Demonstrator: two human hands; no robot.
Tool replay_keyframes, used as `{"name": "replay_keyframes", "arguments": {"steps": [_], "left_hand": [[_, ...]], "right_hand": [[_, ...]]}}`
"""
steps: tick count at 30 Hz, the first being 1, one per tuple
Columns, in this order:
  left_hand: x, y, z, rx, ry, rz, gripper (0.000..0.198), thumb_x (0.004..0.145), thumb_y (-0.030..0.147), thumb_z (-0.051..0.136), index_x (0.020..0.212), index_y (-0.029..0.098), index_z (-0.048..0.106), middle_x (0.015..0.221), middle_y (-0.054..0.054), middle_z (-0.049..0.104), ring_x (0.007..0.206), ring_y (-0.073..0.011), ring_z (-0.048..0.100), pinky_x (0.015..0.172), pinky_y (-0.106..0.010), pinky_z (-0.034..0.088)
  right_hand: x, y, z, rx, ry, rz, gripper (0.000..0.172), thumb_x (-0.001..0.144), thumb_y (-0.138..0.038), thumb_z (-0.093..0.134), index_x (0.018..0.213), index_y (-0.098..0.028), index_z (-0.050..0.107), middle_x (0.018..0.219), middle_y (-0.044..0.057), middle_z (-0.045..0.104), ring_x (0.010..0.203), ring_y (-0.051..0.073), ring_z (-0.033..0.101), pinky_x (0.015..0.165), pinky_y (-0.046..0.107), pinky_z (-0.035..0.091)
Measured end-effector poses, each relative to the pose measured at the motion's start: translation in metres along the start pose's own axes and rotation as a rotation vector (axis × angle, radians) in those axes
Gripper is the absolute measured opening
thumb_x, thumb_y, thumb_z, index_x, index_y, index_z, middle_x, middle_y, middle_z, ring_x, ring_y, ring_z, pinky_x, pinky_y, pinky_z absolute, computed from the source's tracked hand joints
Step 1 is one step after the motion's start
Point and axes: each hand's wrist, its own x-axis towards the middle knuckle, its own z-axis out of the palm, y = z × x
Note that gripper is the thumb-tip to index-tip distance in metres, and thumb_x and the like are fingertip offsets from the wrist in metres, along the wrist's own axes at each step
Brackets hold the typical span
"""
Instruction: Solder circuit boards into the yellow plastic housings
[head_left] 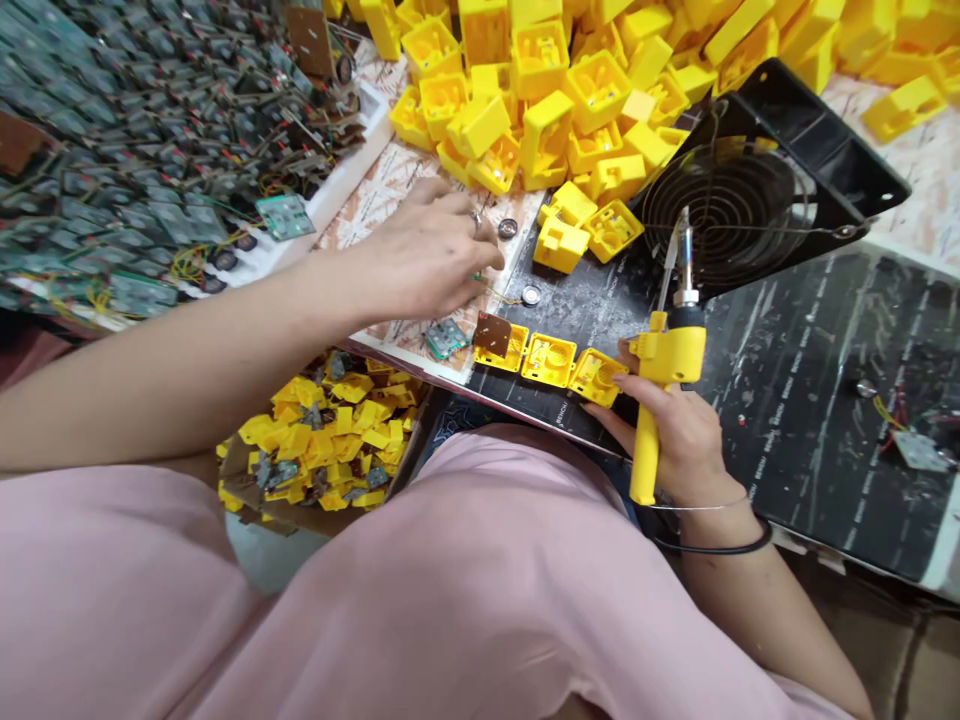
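Yellow plastic fills my right hand (686, 440) — its fingers (660, 398) are wrapped tight round the grip of the soldering iron (667, 350), whose tip tilts up and away toward the black fan (739, 200). My left hand (427, 260) lies palm down further left, fingers (480, 262) drawn narrow over a thin wire (501, 294); whether they actually pinch it I cannot tell.

Just beside the iron, along the near edge of the black mat (810, 400), three open housings (549, 358) sit in a row, the leftmost under a brown board (493, 333). Two round metal discs (531, 294) lie near the wire. White print runs in lines across the mat and seems to read "BENCH" at the near edge — elsewhere it is too small to read.

Bare mat stretches right of the iron as far as a small wired board (919, 450). A pile of yellow housings (570, 80) crowds the tabletop's far side, circuit boards (150, 130) the far left, and a box of yellow scraps (322, 440) sits below the near edge.
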Motion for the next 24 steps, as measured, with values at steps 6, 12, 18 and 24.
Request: {"name": "replay_keyframes", "arguments": {"steps": [6,12,18,24], "left_hand": [[0.012,-0.011,0.012,-0.176,-0.044,-0.072,0.016,0.089,0.032,0.063,0.086,0.024,0.076,0.090,-0.005,0.079,0.103,-0.0296,0.074,0.119,-0.057,0.049],[-0.004,-0.005,-0.005,-0.592,0.145,-0.208,0.018,0.089,0.038,0.064,0.093,0.023,0.073,0.096,-0.005,0.081,0.091,-0.0226,0.075,0.090,-0.040,0.062],[-0.015,-0.011,-0.007,-0.788,0.101,-0.308,0.040,0.093,0.044,0.070,0.125,0.022,0.081,0.101,-0.005,0.081,0.095,-0.0236,0.079,0.085,-0.042,0.067],[-0.020,-0.004,-0.012,-0.762,0.081,-0.311,0.040,0.092,0.051,0.072,0.112,0.019,0.084,0.097,-0.006,0.083,0.094,-0.0238,0.079,0.086,-0.038,0.066]], "right_hand": [[-0.001,-0.003,-0.004,0.048,-0.018,0.036,0.056,0.099,-0.030,0.089,0.148,-0.030,0.062,0.124,0.008,0.084,0.110,0.031,0.085,0.100,0.043,0.071],[0.000,-0.007,0.004,0.090,0.057,0.088,0.065,0.100,-0.018,0.084,0.157,-0.031,0.057,0.129,0.008,0.083,0.111,0.028,0.085,0.096,0.042,0.073],[0.013,-0.016,0.021,0.109,0.066,0.082,0.059,0.100,-0.028,0.087,0.154,-0.033,0.063,0.113,0.002,0.084,0.105,0.026,0.085,0.103,0.041,0.071],[0.028,-0.025,-0.002,0.048,0.173,0.033,0.042,0.097,-0.020,0.090,0.132,-0.030,0.070,0.110,0.002,0.087,0.094,0.025,0.087,0.091,0.038,0.073]]}}
